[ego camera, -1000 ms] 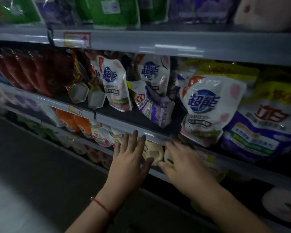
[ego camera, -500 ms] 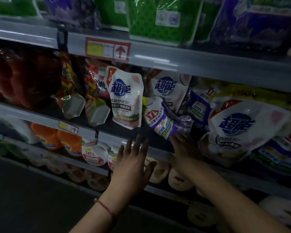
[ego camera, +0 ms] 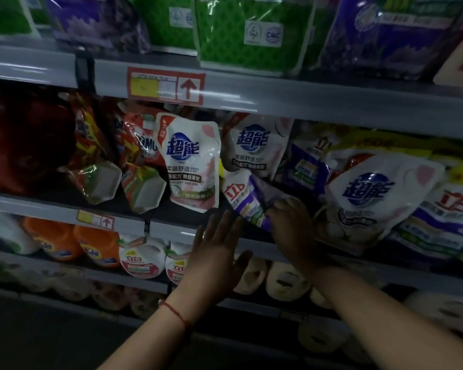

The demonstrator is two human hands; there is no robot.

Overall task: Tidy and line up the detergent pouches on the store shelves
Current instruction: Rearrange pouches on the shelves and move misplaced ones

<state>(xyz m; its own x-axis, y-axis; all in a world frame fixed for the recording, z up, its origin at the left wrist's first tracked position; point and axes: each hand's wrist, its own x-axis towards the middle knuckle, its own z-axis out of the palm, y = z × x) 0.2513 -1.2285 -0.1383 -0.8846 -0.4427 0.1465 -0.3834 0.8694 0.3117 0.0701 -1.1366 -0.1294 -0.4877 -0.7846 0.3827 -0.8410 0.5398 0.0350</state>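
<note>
The middle shelf (ego camera: 64, 209) is the landmark here, a grey metal ledge running across a dim aisle. At its left end sit dark red pouches too shadowed to count, then two crinkly red-and-yellow pouches (ego camera: 96, 166) tipped forward so their pale folded bases show. Right of those come three glossy white pouches with a blue round logo: one (ego camera: 189, 161) upright at the front, one (ego camera: 257, 145) behind it, and a third (ego camera: 372, 193) leaning far over toward the right end. Between the first and third lies a single fallen white-and-purple pouch (ego camera: 247, 198), tilted with its top toward the left.

The left hand (ego camera: 214, 257) hovers in front of the shelf edge, just below the upright white pouch, fingers straight and spread, its grip released and holding nothing; a thin red string circles the wrist. The right hand (ego camera: 292, 225) reaches onto the shelf and its grip is closed on the lower corner of the fallen purple pouch, fingers curled over the soft plastic.

Below the shelf stand two orange jugs (ego camera: 72, 241) and two round white bottles (ego camera: 139, 260). Above it are soft green (ego camera: 251, 30) and purple packs (ego camera: 396, 33), and a red-bordered price tag (ego camera: 166, 85) with an arrow.
</note>
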